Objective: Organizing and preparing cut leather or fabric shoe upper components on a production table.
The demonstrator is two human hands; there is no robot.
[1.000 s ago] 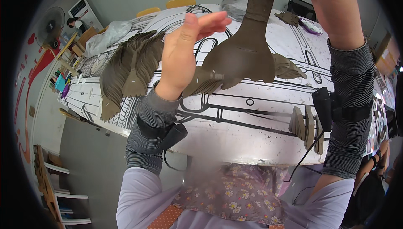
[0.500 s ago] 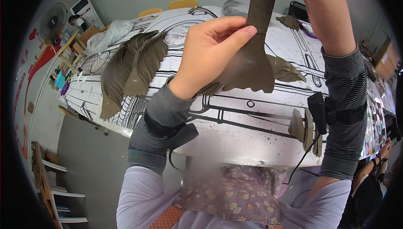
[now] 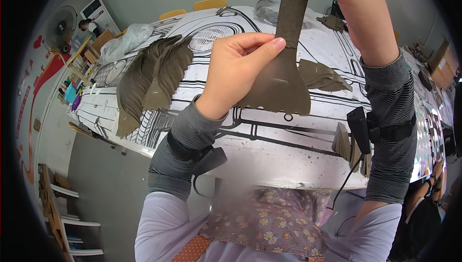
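Between my hands hangs a thin grey-brown fan-shaped piece [image 3: 279,89] with a long straight strip above and a wavy lower edge. My left hand [image 3: 233,67] is closed on its narrow neck, thumb in front. At the top of the strip, my right hand [image 3: 353,2] pinches the right edge; the strip's upper end runs out of view. A small slit or crease marks the fan's middle. Behind it lies a fanned stack of similar pieces [image 3: 325,77] on the table. Larger overlapping stacks [image 3: 149,77] lie to the left.
The table [image 3: 269,170] carries a sheet with black line drawings. More grey-brown pieces [image 3: 353,149] lie near its front right edge, and another [image 3: 332,23] at the far right. Clear plastic bags [image 3: 127,41] sit at the back left. Yellow chairs [image 3: 210,5] stand beyond.
Both hands have moved slightly down and left with the fan-shaped piece. Its lower part has come a little lower, and the right hand's grip on the strip shows more plainly.
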